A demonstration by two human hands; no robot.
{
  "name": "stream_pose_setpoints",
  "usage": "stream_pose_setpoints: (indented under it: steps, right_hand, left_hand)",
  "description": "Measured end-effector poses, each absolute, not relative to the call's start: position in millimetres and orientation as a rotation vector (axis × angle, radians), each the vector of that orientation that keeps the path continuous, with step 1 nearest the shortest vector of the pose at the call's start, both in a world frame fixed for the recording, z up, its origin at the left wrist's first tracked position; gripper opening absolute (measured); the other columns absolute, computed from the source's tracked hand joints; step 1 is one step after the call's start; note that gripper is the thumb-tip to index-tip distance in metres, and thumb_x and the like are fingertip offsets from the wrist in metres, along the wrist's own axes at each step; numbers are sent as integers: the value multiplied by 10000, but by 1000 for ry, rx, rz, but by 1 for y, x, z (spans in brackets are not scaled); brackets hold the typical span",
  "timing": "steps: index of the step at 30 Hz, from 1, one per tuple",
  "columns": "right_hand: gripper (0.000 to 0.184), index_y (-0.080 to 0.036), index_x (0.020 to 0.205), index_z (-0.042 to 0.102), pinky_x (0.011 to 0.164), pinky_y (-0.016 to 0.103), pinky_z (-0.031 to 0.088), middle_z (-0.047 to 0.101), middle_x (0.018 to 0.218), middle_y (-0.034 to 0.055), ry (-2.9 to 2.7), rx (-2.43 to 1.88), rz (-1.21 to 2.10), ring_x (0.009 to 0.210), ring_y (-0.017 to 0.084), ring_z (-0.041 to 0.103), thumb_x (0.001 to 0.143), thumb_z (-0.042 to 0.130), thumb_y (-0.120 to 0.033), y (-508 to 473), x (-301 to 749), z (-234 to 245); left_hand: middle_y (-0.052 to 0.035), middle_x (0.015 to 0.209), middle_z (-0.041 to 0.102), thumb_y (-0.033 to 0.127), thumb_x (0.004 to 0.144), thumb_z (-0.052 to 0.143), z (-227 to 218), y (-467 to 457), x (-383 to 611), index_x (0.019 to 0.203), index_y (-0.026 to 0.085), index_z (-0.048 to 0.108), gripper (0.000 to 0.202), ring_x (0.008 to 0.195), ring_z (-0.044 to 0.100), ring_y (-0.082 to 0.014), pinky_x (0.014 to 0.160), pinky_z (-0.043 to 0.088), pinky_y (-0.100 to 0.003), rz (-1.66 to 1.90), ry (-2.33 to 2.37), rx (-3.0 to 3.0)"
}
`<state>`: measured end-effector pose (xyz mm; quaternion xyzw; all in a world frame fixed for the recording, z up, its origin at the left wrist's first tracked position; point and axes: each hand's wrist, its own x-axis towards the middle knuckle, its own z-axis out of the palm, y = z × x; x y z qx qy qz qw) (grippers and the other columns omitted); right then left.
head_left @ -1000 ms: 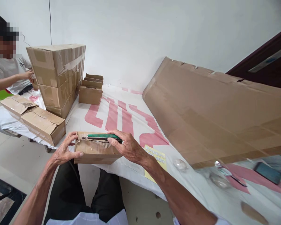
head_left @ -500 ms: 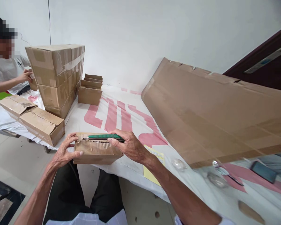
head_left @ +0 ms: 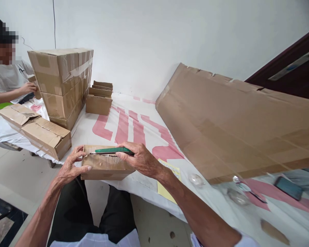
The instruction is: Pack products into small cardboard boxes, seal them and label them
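A small taped cardboard box [head_left: 105, 168] lies at the table's front edge, above my knees. My left hand [head_left: 76, 163] grips its left end, the thumb on the top and the fingers round the far side. In my right hand [head_left: 137, 157] is a green utility knife [head_left: 110, 150], held nearly flat along the box's top seam and pointing left. The tape along that seam looks torn and ragged. The knife's tip is by the left part of the seam; I cannot tell how deep it sits.
Stacked taped boxes [head_left: 67, 82] stand at the left, with two joined boxes [head_left: 38, 127] before them and an open carton [head_left: 99, 99] beside. A big cardboard sheet [head_left: 237, 127] leans at the right. A yellow sticker sheet [head_left: 167, 190] and a phone [head_left: 288, 188] lie nearby. Another person sits at far left.
My right hand and the knife have shifted slightly left along the seam. My left hand and the box stay put. The other person's hand has lowered a little.
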<state>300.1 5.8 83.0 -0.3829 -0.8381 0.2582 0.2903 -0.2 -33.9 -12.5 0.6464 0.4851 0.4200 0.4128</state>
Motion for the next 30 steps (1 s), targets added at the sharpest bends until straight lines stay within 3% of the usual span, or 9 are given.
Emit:
stream_pose_setpoints:
  steps: [8,18,30]
  right_hand:
    - [203,-214,1012,758,630,261,401,699,780,2,-2318,-989,607,675,141,574,1021,593,-332,7,293,87]
    - [169,-222,1014,771,679,272,405,742,854,21,-2493,-943,481,726,151,607,1012,606,-258,14,297,95]
    - [176,-224,957,755,645,276,361,737,829,18,-2561,-998,425,699,149,585,1014,605,-298,18,309,106]
  left_hand:
    - [-141,1648,448,551,790,862,-16,-32,-1,1305,252,692,619,1460,521,-379,1109,541,-487,1046,1223,1647]
    - [-136,1588,509,545,800,859,-12,-31,-3,1326,250,695,625,1459,522,-383,1102,551,-473,1027,1243,1685]
    - [-139,1617,493,597,801,869,-18,-29,-7,1374,272,699,680,1482,504,-399,1091,580,-478,1013,1256,1738]
